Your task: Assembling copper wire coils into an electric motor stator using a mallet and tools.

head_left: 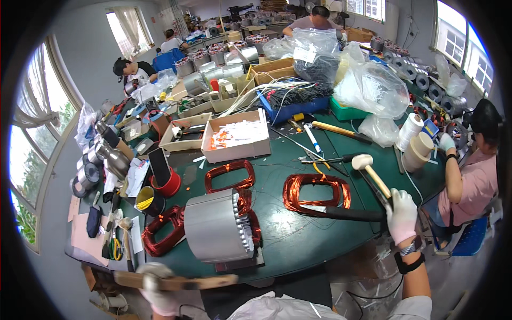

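While gripping a long brown wooden strip (pixel 208 282) in the white-gloved left hand (pixel 156 282) at seven o'clock, with blurred fingers wrapped round it, holds it crosswise by the near edge of the green worktop (pixel 298 242). At four o'clock, with the white-gloved right hand (pixel 402 216), touches the near end of a cream-headed wooden mallet (pixel 362 161), with fingers curled there; cannot tell how firmly closed.

Just beyond the strip, also towards seven, has a silver-grey slotted metal cylinder (pixel 210 226) lying on its side, with an oval reddish copper-wire coil (pixel 149 237) at its left end, towards eight. Has a second oval copper coil (pixel 229 166) behind it, near the dial's middle, and a thick rounded copper coil (pixel 291 193) at four, inward of the right hand.

Among containers, finds at eleven an open beige box (pixel 237 153) strewn with white and orange slips (pixel 240 134), and at ten a shallow beige tray (pixel 178 148) with dark pieces inside. At one, sees a blue plastic tray (pixel 292 116) packed with thin dark lengths; at two, a green plastic box (pixel 344 111) beneath a bulging clear plastic bag (pixel 373 88) of whitish contents. Towards eight, sees a round red tub (pixel 169 191) and, just beside, a black cylindrical cup (pixel 152 205) with something yellow inside; cannot make out what.
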{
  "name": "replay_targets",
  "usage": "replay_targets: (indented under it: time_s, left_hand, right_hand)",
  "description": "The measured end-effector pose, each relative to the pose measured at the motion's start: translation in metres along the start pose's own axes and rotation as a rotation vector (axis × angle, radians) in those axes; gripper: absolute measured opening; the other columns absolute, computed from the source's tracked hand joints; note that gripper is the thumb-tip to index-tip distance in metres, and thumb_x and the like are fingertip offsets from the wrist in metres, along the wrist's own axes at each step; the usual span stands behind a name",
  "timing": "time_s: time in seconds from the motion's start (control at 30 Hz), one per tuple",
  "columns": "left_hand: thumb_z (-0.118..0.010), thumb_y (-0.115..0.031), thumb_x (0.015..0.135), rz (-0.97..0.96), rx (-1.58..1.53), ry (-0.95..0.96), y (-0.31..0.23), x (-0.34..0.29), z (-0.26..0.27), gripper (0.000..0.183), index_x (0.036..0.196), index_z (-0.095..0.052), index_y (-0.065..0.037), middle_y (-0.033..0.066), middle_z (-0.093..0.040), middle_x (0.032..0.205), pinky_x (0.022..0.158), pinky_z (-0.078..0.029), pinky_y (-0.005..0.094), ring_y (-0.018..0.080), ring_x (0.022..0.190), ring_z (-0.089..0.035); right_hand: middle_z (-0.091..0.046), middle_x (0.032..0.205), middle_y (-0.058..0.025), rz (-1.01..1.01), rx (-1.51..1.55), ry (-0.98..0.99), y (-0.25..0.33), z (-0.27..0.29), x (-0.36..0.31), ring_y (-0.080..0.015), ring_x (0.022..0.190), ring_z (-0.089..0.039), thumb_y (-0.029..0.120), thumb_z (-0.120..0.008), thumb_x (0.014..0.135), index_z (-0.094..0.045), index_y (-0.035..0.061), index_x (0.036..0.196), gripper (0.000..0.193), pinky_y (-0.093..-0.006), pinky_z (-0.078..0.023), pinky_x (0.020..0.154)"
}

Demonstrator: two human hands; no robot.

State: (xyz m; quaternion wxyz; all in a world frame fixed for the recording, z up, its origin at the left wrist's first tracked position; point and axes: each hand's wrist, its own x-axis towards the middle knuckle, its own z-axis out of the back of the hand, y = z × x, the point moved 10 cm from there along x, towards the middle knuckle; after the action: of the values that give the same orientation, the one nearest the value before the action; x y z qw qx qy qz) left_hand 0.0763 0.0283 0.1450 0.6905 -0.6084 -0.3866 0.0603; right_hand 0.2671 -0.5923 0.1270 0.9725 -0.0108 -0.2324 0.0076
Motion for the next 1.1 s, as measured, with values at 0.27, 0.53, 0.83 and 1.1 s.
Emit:
replay_targets:
  time_s: [0.27, 0.53, 0.83, 1.1]
  left_hand:
    - [-0.053, -0.026, 0.107, 0.879, 0.183, -0.034, 0.145, -0.026, 0.078, 0.03, 0.111, -0.068, 0.0, 0.0082, -0.073, 0.092, 0.055, -0.047, 0.0231, 0.01, 0.067, -0.065]
    - [-0.062, 0.004, 0.091, 0.136, 0.757, 0.088, 0.116, -0.022, 0.039, 0.005, 0.092, -0.067, 0.006, 0.0118, -0.064, 0.079, 0.071, -0.05, 0.0324, 0.0185, 0.072, -0.062]
    - [-0.062, 0.004, 0.09, 0.074, 0.747, 0.08, 0.104, -0.02, 0.031, 0.006, 0.091, -0.068, 0.005, 0.0137, -0.067, 0.082, 0.072, -0.051, 0.0334, 0.022, 0.073, -0.064]
    - [-0.062, 0.003, 0.09, 0.039, 0.768, 0.082, 0.1, -0.022, 0.034, 0.006, 0.091, -0.068, 0.005, 0.014, -0.068, 0.081, 0.074, -0.052, 0.0341, 0.0231, 0.074, -0.065]
  right_hand:
    - [-0.063, 0.1, -0.0147, 0.282, 0.17, 0.37, 0.127, -0.062, -0.003, -0.0343, 0.1, -0.062, 0.011, -0.074, 0.076, -0.062, 0.0056, 0.111, 0.037, -0.0477, -0.053, 0.088]
    - [-0.059, 0.101, -0.0195, 0.013, 0.427, 0.162, 0.043, -0.023, 0.043, -0.0403, 0.103, -0.059, 0.002, -0.063, 0.074, -0.063, 0.0019, 0.103, 0.029, -0.0505, -0.05, 0.09]
    - [-0.07, 0.102, -0.0146, 0.24, 0.088, 0.398, 0.162, -0.109, 0.102, -0.0336, 0.102, -0.067, 0.035, -0.077, 0.088, -0.071, 0.0048, 0.112, 0.039, -0.0455, -0.056, 0.088]
    - [-0.066, 0.096, -0.0144, 0.34, 0.514, 0.109, 0.169, -0.069, 0.112, -0.0356, 0.099, -0.065, 0.016, -0.067, 0.088, -0.072, 0.0049, 0.096, 0.014, -0.0466, -0.054, 0.085]
